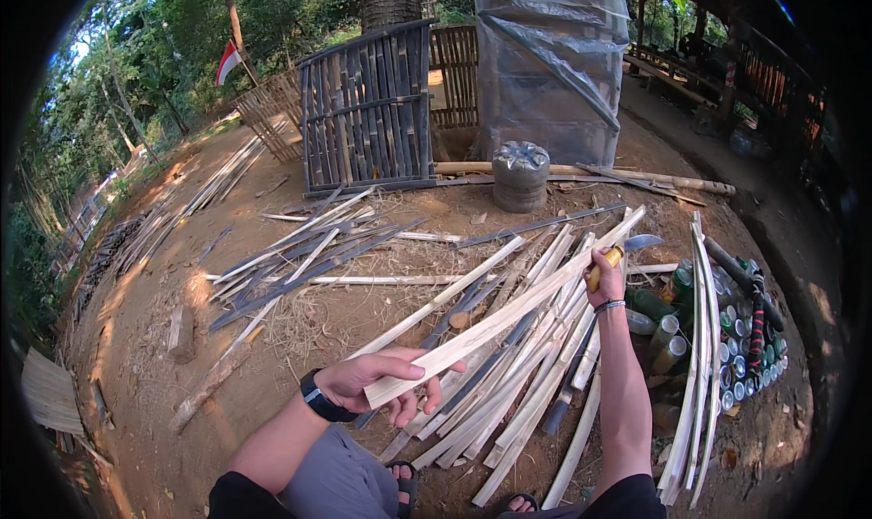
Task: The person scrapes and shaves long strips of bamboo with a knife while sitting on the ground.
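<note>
A long pale bamboo slat [509, 312] slants across in front of me, its near end at lower left and its far end at upper right. My left hand [377, 381] is closed around the near end, thumb on top and fingers beneath. My right hand [606, 278] grips the yellow handle of a knife [643, 242] beside the slat's far part. The short curved blade points right. Whether the right fingers also touch the slat is hidden. Below lies a loose pile of split bamboo strips [522, 387].
Bottles [672, 337] and cans [740, 374] stand at right, beside upright-leaning strips [698, 365]. More strips [300, 256] lie left on the dirt, near a wood block [181, 335]. Behind are a dark bamboo panel [365, 110], a grey drum-shaped object [521, 178] and a plastic-wrapped structure [549, 74].
</note>
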A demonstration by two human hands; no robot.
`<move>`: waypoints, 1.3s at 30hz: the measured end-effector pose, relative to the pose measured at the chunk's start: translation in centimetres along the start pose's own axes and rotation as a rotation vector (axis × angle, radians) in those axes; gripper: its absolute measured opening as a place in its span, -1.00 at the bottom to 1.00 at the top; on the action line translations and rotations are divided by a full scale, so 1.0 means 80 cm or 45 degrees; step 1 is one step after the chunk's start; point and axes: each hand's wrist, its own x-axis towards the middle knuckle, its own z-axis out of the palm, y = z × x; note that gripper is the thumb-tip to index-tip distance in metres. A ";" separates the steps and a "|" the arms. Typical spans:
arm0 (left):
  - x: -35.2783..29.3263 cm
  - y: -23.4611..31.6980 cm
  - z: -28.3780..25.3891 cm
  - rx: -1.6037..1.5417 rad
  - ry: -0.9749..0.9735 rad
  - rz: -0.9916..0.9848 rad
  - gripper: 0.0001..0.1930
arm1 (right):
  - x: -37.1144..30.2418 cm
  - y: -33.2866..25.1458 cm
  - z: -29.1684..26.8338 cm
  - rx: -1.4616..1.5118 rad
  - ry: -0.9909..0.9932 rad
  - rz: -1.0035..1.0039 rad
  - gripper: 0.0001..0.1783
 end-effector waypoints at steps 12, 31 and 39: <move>0.045 -0.121 0.019 0.238 0.365 -0.390 -0.45 | -0.074 0.010 -0.075 -1.495 0.170 0.169 -0.56; 0.029 -0.150 0.003 0.979 0.431 -0.587 -0.50 | -0.348 -0.024 0.063 -2.159 -0.863 0.315 -0.62; 0.025 -0.156 0.001 0.993 0.437 -0.530 -0.52 | -0.313 -0.026 0.040 -2.312 -0.733 0.380 -0.64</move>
